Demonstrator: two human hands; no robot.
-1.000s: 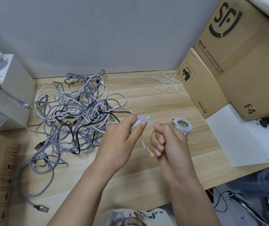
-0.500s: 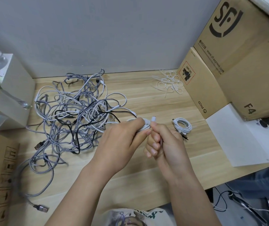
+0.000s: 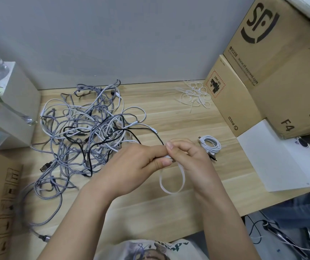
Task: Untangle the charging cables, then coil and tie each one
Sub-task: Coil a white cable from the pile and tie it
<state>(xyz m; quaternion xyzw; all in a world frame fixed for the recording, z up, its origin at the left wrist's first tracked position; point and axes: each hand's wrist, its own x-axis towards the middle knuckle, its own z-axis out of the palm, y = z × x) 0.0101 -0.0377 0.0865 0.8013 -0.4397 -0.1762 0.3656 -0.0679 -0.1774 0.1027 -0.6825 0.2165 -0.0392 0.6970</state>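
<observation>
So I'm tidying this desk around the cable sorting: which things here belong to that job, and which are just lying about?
Job:
- tangled cables
- white cable gripped by left hand and right hand
- coiled cable
- zip ties

Lying about:
- cardboard boxes
- white sheet
- white box
</observation>
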